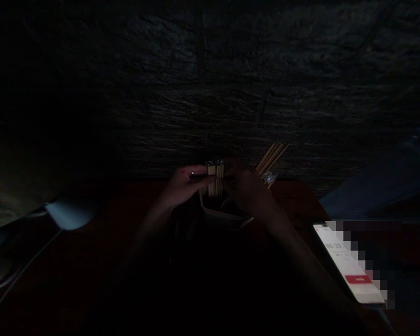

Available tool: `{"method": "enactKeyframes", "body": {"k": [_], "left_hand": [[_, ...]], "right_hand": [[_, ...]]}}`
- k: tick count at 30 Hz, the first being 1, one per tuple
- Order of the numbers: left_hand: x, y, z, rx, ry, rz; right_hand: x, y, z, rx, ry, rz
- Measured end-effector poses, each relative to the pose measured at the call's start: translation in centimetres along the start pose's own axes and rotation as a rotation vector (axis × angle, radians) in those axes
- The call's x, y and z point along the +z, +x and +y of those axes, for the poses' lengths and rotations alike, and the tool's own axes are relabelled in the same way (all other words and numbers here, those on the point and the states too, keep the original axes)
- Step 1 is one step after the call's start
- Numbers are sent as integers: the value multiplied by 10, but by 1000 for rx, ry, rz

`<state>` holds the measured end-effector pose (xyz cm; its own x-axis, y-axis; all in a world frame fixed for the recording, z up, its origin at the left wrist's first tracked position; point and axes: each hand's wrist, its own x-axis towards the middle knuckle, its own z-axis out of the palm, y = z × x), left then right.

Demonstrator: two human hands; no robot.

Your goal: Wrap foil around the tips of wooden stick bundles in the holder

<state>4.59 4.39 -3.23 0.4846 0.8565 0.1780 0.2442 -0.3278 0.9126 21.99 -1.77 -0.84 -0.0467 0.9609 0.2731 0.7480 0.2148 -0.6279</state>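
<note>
In the dim head view, a bundle of thin wooden sticks (215, 181) stands upright, with dark, shiny upper ends. My left hand (185, 185) grips it from the left, thumb across the front and fingers behind. On the other side, my right hand (250, 189) closes its fingers against the bundle's right edge; shadow hides part of them. Below the hands sits an open box-like container (224, 215) with a pale rim. Longer wooden sticks (271, 157) lean out to the upper right behind my right hand, beside some crumpled clear plastic (269, 177).
A lit phone (350, 266) lies at the right. To the left are a pale lampshade-like object (71, 213) and a thin cable (24, 275). A dark rough wall (196, 107) rises behind the reddish-brown table (112, 200).
</note>
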Motion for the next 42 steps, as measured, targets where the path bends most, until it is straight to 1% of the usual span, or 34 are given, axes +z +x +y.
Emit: {"method": "enactKeyframes", "body": {"k": [4,10,17,25,30,34,39,42], "left_hand": [[2,-1,3,8,-36,14],[3,1,2,12,-58,0],[2,0,3,25,20,24],[2,0,4,-19,26,60],[2,0,5,0,-12,21],[3,0,5,21,-5,37],[3,-1,5,0,-17,52],[2,-1,5,-22,13,55]], "right_hand": [[3,0,0,21,8,5],[6,2,4,-41,2,31],[7,3,6,-56,15,27],[9,2,6,-73,67,44],[9,1,8,-107,66,57],[9,1,9,-121,64,72],[10,1,9,-127,47,95],[10,1,8,-124,35,83]]}}
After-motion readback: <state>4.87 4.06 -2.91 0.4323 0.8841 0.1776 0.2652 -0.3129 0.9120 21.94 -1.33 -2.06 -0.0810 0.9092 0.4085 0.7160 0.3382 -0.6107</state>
